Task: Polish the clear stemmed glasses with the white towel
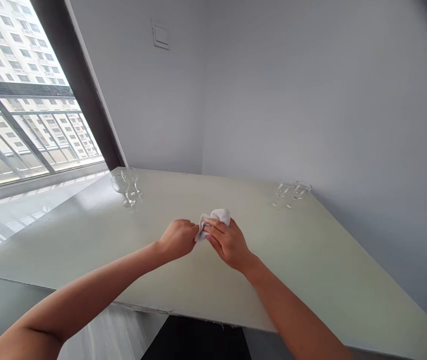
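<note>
Holds a white cloth (221, 216) in R hand (232, 245), w/ grip closed & fingers bent over it. Curls L hand (179, 239) in a fist, right up by the cloth's L edge; can't tell if holding anything inside. Has the cloth b/w both hands, over the mid. of the big pale counter (153, 285); can't tell if touching the top. Can see 2 wine glasses (121, 186) standing close together on the far L of counter, nr the window (22, 90). Can see 2 more glasses (300, 191) on the far R, nr the gray wall (311, 100). Also can see a white switch (161, 36) up high & a tall bldg (14, 37) outside.
</note>
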The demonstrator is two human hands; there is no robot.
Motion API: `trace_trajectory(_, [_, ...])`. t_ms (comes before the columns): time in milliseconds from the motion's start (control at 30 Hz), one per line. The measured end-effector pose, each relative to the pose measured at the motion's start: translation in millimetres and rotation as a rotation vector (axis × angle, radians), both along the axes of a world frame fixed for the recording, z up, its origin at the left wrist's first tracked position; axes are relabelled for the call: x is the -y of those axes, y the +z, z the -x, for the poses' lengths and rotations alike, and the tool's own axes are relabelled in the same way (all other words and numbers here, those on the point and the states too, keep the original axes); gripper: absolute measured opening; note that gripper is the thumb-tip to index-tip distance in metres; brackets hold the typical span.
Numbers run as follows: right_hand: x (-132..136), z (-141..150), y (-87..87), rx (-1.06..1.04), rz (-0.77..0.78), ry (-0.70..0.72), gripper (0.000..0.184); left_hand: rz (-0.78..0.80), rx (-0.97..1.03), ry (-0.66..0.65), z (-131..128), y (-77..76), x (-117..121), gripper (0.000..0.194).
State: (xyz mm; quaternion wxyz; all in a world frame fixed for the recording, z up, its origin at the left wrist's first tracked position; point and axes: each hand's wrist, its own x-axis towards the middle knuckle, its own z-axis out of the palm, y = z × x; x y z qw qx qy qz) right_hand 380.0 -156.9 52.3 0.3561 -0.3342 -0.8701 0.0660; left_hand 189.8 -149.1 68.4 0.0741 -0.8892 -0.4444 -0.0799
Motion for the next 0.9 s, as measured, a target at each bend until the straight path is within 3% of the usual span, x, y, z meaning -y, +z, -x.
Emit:
trace_trajectory(67, [-8, -7, -0.8, -0.199, 0.173, -0.058, 0.028, -0.101, 0.011, -0.078, -5, -4.8, 2, 0.022])
trace_trajectory(167, [-25, -23, -5.4, -0.599, 0.697, -0.031, 0.026, -0.145, 0.089, -0.157, -11, -12.7, 1, 0.024])
trace_trajectory(233, [-34, -30, -10.4, -0.933, 1.052, -0.007, 0.024, -0.127, 0.182, -0.141, -15, -17.5, -1, 0.024])
trace_trajectory(300, [-40, -30, -14.9, -1.287, 1.248, 0.002, 0.019, -0.087, 0.289, -0.079, -22, -21.4, -4, 0.029])
trace_trajectory(367, [-39, -23, -17.3, -1.562, 1.281, 0.057, 0.016, -0.036, 0.399, -0.008, -30, -24.7, -8, 0.035])
trace_trajectory(433, [-35, -12, -18.1, -1.698, 1.234, 0.154, 0.018, 0.003, 0.518, 0.052, -39, -27.9, -15, 0.038])
trace_trajectory(533, [-24, 4, -19.3, -1.682, 1.182, 0.226, 0.024, 0.015, 0.695, 0.125, -54, -32.8, -24, 0.04])
trace_trajectory(700, [-15, 12, -26.0, -1.49, 1.081, 0.139, 0.022, 0.079, 0.818, 0.189, -74, -35.7, -22, 0.054])
trace_trajectory(767, [-18, 7, -28.0, -1.411, 1.117, 0.132, 0.022, 0.26, 0.902, 0.124, -74, -32.8, -18, 0.062])
trace_trajectory(900, [-24, -7, -26.3, -1.32, 1.273, 0.171, 0.028, 0.878, 1.226, -0.055, -58, -19.2, -21, 0.056])
